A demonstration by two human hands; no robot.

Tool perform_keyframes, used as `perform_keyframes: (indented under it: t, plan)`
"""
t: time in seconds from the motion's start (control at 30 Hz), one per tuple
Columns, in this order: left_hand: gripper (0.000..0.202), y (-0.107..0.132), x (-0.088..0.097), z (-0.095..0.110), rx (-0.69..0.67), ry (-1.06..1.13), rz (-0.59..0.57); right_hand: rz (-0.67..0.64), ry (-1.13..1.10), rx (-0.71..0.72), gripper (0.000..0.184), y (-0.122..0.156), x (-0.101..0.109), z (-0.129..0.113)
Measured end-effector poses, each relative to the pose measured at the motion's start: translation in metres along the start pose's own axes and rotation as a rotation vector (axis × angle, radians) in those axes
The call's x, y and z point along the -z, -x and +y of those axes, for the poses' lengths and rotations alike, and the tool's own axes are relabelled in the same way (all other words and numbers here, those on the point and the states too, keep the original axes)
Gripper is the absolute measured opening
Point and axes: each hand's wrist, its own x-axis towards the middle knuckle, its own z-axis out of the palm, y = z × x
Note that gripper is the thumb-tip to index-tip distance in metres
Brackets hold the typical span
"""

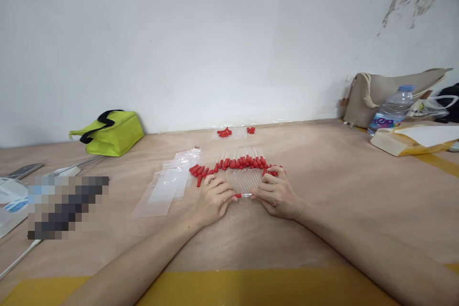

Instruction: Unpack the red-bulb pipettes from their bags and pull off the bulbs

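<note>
My left hand [215,199] is closed, its thumb and fingers pinching a small red rubber bulb [238,195]. Facing it, my right hand [278,194] grips the other side of a thin glass dropper tube [246,195], whose end meets the bulb. The tube lies level between both hands, close to the table. Just behind, a row of clear glass tubes [244,180] lies side by side. Across that row runs a line of loose red rubber bulbs [242,162]; more of them lie near the fingers of each hand, partly hidden.
Clear zip bags [168,186] overlap left of the tubes. Farther back are small groups of red bulbs [224,132]. A lime-green bag [111,134] stands by the wall. On the right are a water bottle [390,110], a beige bag [362,100] and an open packet [412,139].
</note>
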Motion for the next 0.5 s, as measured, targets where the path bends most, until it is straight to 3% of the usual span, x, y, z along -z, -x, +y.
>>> perform_keyframes:
  t: [0.4,0.5]
  plan:
    - [0.013,0.005,0.002,0.001,-0.02,0.036,0.016,-0.032,-0.019,-0.009,0.012,0.003,0.004,0.0]
    - [0.013,0.012,0.007,-0.005,0.037,0.052,0.022,-0.015,-0.019,-0.054,0.014,0.008,0.011,0.007]
